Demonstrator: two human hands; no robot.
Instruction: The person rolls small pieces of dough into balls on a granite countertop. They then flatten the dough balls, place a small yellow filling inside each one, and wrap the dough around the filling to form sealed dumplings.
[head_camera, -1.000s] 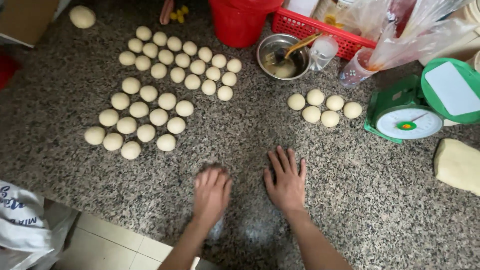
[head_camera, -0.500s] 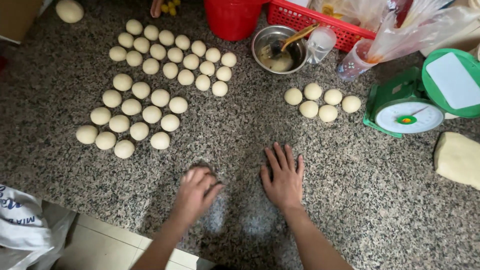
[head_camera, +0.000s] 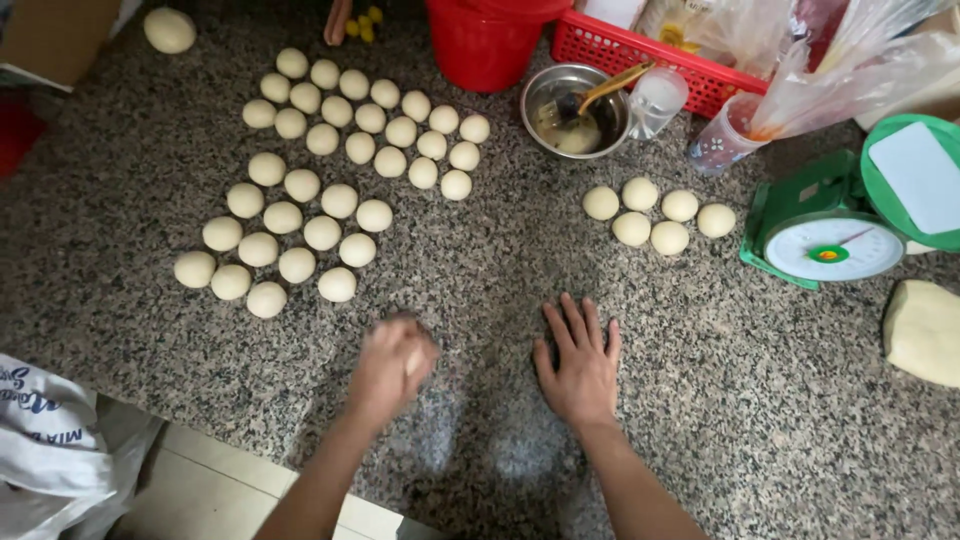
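head view: granite bench (head_camera: 760, 400), seen from above
left hand (head_camera: 392, 362): blurred, fingers curled over, cupped on a small dough piece (head_camera: 412, 360) pressed to the bench; only a pale sliver shows under the palm
right hand (head_camera: 580, 362): flat on the bench, fingers spread wide, holding nothing
key relation: dough piece directly under left hand, to the left of right hand and apart from it; left hand is the nearer one; roundish, no long axis to read
finished balls, near block (head_camera: 285, 235): up and left of left hand, nearest ball just beyond its fingertips
finished balls, far block (head_camera: 365, 118): further back, tidy rows
small cluster (head_camera: 655, 212): six balls, ahead of and right of right hand
scale (head_camera: 830, 245): green, dial type, right of cluster
dough slab (head_camera: 925, 330): at right edge, well apart from both hands
steel bowl (head_camera: 575, 108): back centre, spoon inside, beside red bucket (head_camera: 485, 40) and red basket (head_camera: 640, 55)
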